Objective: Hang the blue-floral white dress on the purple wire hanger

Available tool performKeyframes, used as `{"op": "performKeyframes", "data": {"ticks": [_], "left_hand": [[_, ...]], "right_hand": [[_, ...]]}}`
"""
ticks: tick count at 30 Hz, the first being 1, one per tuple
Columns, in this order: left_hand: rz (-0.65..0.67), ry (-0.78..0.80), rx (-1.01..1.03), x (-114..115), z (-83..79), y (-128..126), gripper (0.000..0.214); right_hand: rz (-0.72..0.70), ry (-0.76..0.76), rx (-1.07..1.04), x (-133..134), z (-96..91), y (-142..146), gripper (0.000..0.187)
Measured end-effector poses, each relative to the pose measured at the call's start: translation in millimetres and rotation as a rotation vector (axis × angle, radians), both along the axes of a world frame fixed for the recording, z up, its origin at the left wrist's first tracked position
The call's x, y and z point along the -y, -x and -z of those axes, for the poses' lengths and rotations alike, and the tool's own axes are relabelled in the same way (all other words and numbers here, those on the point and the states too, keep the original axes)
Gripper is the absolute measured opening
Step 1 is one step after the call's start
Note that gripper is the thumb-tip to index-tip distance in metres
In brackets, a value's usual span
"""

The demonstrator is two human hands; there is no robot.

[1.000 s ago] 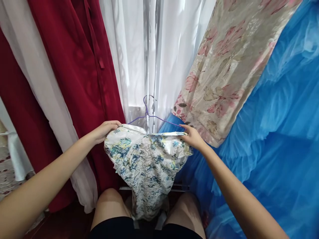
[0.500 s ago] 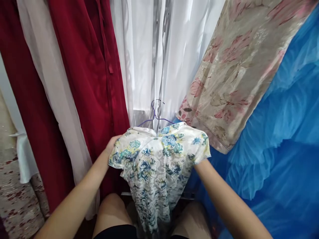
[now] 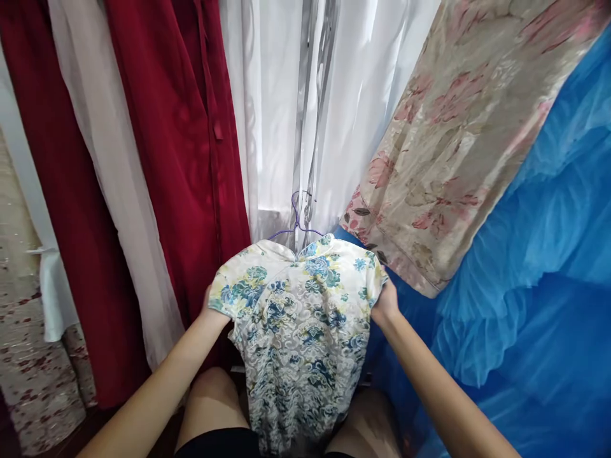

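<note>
A cream dress with blue and yellow flowers (image 3: 298, 318) hangs on a purple wire hanger (image 3: 296, 219) in front of me, its skirt falling between my knees. My left hand (image 3: 210, 304) is tucked under the dress's left sleeve, and only its heel shows. On the other side, my right hand (image 3: 386, 303) is tucked under the right sleeve in the same way. The fingers of both hands are hidden by the fabric, so their grip cannot be made out.
Dark red garments (image 3: 181, 140) and a pale sheer one (image 3: 112, 191) hang at the left. White curtains (image 3: 277, 114) and a metal pole (image 3: 310, 114) stand behind. A beige rose-patterned cloth (image 3: 443, 140) and blue tulle (image 3: 539, 286) fill the right. My bare knees (image 3: 212, 401) are below.
The dress went from being held by its shoulder edges to lying spread over the hanger. Both hands slid down from the top edge to under the sleeves.
</note>
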State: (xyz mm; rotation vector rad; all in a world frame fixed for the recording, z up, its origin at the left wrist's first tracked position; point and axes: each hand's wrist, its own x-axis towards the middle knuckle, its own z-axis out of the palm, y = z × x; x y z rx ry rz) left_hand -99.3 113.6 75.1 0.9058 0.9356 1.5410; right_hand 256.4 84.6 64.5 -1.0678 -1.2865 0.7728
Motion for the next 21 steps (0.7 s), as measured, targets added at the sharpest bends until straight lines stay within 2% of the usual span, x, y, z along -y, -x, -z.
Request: {"op": "performKeyframes", "data": {"ticks": [3,6,9,11,14,16,18,21], "left_hand": [[-0.007,0.007,0.132,15,-9.5,4,0.030],[-0.016,-0.055,0.186,22,-35.3,-1,0.028],[-0.015,-0.098,0.125,17,-55.0,-1,0.027],[-0.066,-0.150,0.065,6,-53.3,8,0.028],[-0.297,-0.286,-0.144,-19,-26.0,31,0.049],[-0.343,-0.301,-0.310,-32,2.2,44,0.055],[-0.219,-0.228,-0.403,-34,30.4,47,0.050],[0.027,-0.090,-0.334,-13,60.3,31,0.052]], "right_hand": [[0.160,-0.043,-0.274,8,-7.5,3,0.067],[0.306,-0.116,-0.417,2,-34.3,19,0.060],[0.326,-0.194,-0.453,-3,-72.6,36,0.057],[0.259,-0.237,-0.445,3,-92.2,49,0.055],[0.087,-0.300,-0.322,31,-99.8,77,0.052],[0.016,-0.365,-0.178,58,-93.2,97,0.046],[-0.070,-0.407,-0.024,88,-83.5,113,0.039],[-0.225,-0.420,0.176,125,-71.9,127,0.039]]}}
